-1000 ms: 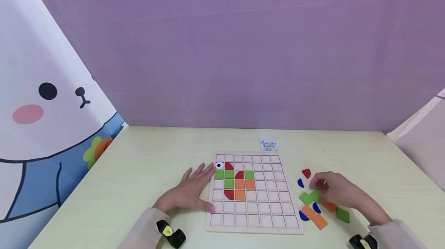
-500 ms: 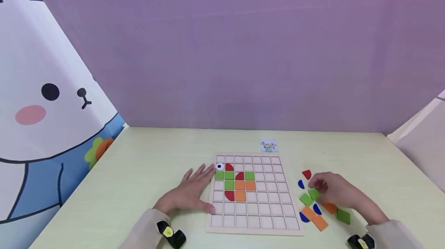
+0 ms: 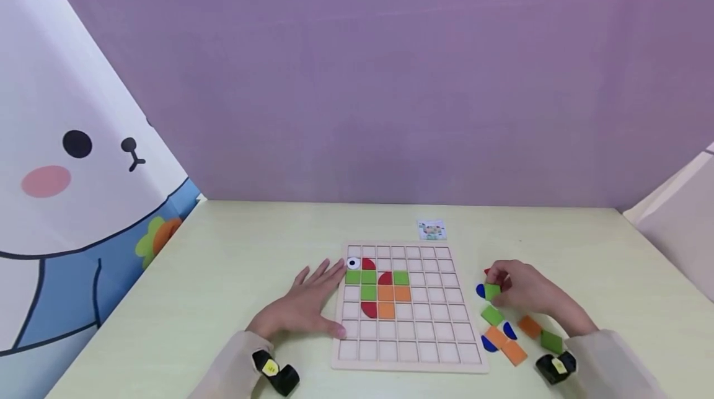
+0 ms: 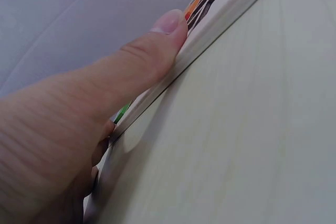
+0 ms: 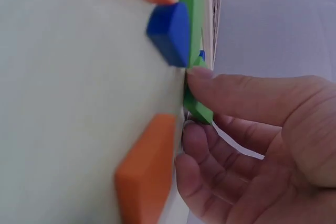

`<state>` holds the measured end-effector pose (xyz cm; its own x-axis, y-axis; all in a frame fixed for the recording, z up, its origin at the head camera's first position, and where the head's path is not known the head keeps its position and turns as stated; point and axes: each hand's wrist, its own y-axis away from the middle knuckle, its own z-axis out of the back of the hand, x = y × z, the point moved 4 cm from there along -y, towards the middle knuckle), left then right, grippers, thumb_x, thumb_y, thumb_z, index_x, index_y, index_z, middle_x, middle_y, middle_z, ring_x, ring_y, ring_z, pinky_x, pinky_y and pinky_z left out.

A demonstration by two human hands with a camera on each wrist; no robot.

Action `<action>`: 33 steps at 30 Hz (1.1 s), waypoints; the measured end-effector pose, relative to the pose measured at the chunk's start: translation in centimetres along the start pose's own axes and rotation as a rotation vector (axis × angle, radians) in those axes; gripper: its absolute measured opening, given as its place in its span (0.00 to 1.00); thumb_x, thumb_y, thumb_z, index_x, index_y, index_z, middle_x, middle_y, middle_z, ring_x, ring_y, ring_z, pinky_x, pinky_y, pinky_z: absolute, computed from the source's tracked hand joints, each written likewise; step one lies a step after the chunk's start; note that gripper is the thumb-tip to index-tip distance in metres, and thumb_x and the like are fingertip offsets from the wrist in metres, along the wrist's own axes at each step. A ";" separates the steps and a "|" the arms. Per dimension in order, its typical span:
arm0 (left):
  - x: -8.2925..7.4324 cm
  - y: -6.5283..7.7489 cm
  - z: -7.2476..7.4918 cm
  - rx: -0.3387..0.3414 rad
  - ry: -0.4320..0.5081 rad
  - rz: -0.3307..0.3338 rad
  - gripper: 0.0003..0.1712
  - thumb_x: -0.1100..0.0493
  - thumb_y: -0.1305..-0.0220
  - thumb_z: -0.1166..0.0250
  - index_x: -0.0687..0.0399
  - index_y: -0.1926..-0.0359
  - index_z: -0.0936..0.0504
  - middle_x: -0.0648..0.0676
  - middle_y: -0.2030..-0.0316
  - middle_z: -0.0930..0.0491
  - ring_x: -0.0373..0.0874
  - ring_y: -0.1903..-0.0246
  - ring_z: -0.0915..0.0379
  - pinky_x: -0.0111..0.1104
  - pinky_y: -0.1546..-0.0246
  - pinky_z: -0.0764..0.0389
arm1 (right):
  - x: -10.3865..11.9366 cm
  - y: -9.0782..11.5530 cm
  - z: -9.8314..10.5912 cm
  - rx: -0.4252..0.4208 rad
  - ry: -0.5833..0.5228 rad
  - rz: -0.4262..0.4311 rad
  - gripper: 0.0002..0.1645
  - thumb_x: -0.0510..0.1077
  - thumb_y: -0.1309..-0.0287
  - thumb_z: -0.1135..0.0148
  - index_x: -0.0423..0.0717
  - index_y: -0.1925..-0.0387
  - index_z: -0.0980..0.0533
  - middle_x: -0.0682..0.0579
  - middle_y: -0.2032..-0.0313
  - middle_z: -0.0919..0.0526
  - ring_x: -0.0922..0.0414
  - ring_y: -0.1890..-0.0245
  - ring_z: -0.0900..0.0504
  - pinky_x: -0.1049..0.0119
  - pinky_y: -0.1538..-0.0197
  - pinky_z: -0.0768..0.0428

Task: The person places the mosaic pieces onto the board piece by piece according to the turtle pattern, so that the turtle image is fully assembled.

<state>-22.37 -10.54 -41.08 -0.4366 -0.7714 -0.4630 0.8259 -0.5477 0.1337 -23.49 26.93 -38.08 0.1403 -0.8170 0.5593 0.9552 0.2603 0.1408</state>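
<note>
A light wooden grid board (image 3: 388, 351) lies on the table, with an eye disc (image 3: 353, 263) and several red, green and orange tiles in its cells at the upper left. My left hand (image 3: 304, 307) rests spread along the board's left edge; its thumb touches the frame, as the left wrist view also shows. To the right of the board, my right hand (image 3: 524, 287) pinches a green tile (image 3: 491, 291) between thumb and fingers. That tile (image 5: 198, 109) is partly hidden by the thumb in the right wrist view. A blue half-round piece (image 3: 480, 290) lies just left of it.
Below the right hand lie a green tile (image 3: 492, 315), orange tiles (image 3: 514, 353), blue half-rounds (image 3: 489, 344) and a darker green piece (image 3: 551, 342). A red piece (image 3: 487, 271) is mostly covered by the fingers. Beyond the board sits a small picture card (image 3: 432, 230).
My right hand has taken a green tile from beside another one and moved it away from me, towards the blue and red pieces. The left hand has stayed in place.
</note>
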 end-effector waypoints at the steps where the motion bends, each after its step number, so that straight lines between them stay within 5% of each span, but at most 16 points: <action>1: 0.0 0.0 0.0 0.000 0.002 -0.001 0.65 0.28 0.55 0.33 0.50 0.25 0.55 0.50 0.24 0.60 0.54 0.25 0.72 0.57 0.29 0.69 | 0.1 -0.1 0.0 -0.003 -0.005 0.004 0.14 0.33 0.55 0.30 0.43 0.68 0.27 0.51 0.67 0.23 0.55 0.67 0.28 0.64 0.63 0.26; 10: 0.1 -0.1 -0.1 -0.002 0.000 -0.004 0.66 0.28 0.56 0.33 0.51 0.25 0.55 0.50 0.24 0.61 0.54 0.25 0.72 0.57 0.29 0.69 | 1.3 -0.8 0.0 -0.045 -0.033 0.121 0.10 0.29 0.53 0.35 0.43 0.70 0.25 0.53 0.72 0.25 0.56 0.69 0.28 0.70 0.67 0.28; 33: 0.0 -0.1 0.0 0.001 0.000 0.006 0.66 0.28 0.56 0.33 0.51 0.25 0.54 0.50 0.24 0.60 0.54 0.25 0.72 0.58 0.29 0.68 | 5.0 -1.7 -0.5 -0.069 -0.122 0.171 0.04 0.31 0.48 0.37 0.41 0.69 0.22 0.52 0.71 0.22 0.57 0.70 0.27 0.71 0.69 0.26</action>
<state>-22.42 -10.44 -41.10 -0.4320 -0.7745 -0.4620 0.8278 -0.5438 0.1375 -24.31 22.17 -35.90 0.2736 -0.6944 0.6655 0.9363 0.3506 -0.0192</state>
